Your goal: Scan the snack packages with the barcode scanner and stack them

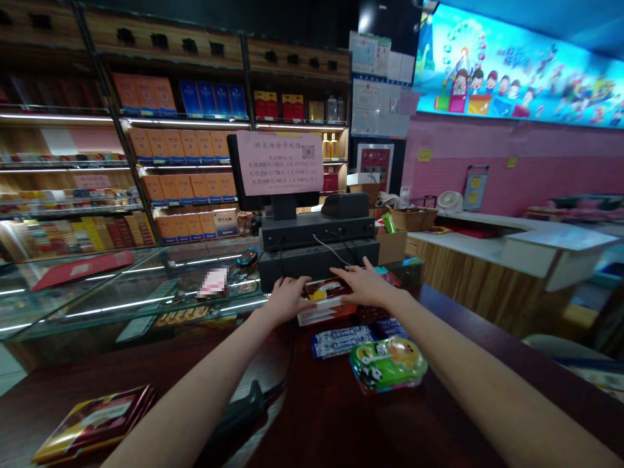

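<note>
Both my hands reach forward to a small open display box (325, 314) of red-and-yellow packets, in front of the black cash drawer. My left hand (288, 300) grips its left end, fingers over the top edge and thumb inward. At the other end is my right hand (366, 285), fingers bent over the packets and thumb lifted. Nearer to me lie blue-and-white packets (342, 341) and a green panda blister pack (389, 364), left of my right forearm. Brown-and-gold flat packets (97, 422) lie stacked at the lower left. A black handheld scanner (244, 408) is partly hidden by my left forearm.
A monitor with a pink paper sign (279, 162) stands on the black cash drawer (316, 260). To the left runs a glass display counter (97, 292), with stocked shelves behind. A cardboard box (392, 246) sits right of the drawer. Beyond is a wood-panelled counter (487, 276).
</note>
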The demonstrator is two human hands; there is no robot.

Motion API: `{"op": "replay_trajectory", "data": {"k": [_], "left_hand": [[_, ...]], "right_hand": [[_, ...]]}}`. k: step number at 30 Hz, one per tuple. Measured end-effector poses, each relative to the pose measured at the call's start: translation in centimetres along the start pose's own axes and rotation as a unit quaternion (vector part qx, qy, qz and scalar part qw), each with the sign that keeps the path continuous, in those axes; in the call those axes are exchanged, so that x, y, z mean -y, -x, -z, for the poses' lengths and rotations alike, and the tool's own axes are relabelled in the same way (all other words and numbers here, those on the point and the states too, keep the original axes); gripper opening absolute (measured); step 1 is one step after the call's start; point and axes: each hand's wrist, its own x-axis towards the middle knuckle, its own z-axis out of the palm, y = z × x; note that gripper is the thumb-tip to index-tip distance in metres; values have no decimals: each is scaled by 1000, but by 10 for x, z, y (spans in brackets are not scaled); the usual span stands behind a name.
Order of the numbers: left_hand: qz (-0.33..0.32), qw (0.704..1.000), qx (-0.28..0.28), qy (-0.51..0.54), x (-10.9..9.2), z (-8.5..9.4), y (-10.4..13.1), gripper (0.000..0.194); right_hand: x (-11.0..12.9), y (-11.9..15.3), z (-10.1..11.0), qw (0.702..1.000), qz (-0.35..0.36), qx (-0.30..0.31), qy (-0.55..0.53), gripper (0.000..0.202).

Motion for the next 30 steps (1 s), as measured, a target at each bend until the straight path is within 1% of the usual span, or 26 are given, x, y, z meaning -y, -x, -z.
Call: {"op": "replay_trajectory", "data": {"k": [8, 12, 17, 21, 26, 30], "left_hand": [[6, 1000, 2, 10, -4, 4, 2, 57], [-4, 1000, -2, 27, -1, 7, 9, 55], [4, 999, -1, 38, 4, 11, 21, 56], [-6, 999, -9, 53, 7, 11, 30, 53], [-23, 997, -32, 71, 15, 13, 48, 50], [-35, 993, -47, 98, 22, 24, 72, 48]], "right_hand": [[4, -4, 4, 999, 6, 29, -13, 89], [4, -3, 3, 999, 8, 36, -20, 94], [3, -1, -2, 999, 19, 28, -43, 92], [5, 2, -1, 997, 30, 24, -67, 95], [18, 8, 4, 994, 56, 15, -98, 97], [38, 14, 11, 989, 69, -3, -134, 95]]}}
